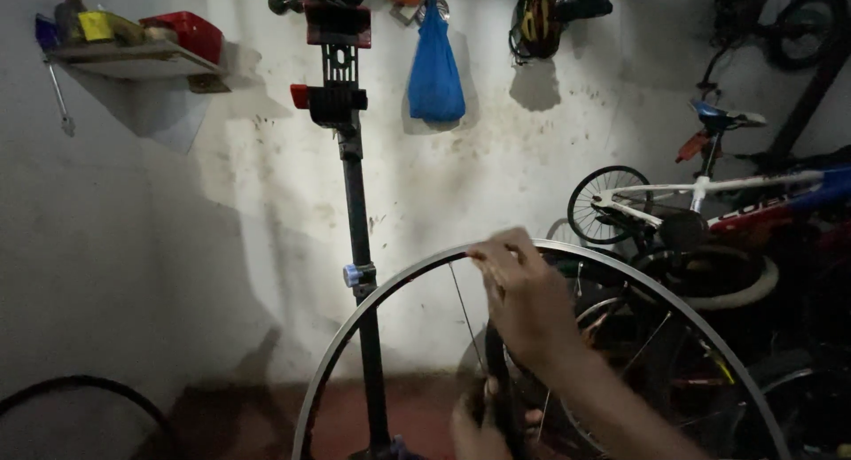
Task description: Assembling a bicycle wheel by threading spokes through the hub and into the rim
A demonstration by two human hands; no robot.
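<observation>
fingers of the right hand (523,305) are bent and pinched together at the top of the bare bicycle rim (372,305), the forearm rising from the lower right corner and the knuckles turned toward the camera. the fingertips close where a thin spoke (465,318) meets the rim's inner edge; what exactly they nip is too dark to tell. the left hand (479,429) sits low at the frame's bottom edge, curled around a dark hub or tyre piece near the wheel's middle, though its grip is partly hidden. the rim stands upright, arching between the two hands, just in front of a black repair stand (359,212). behind, a blue bag (434,70) hangs on the white wall, a shelf (133,57) holds clutter at upper left, and a white bicycle (709,194) is parked at right.
</observation>
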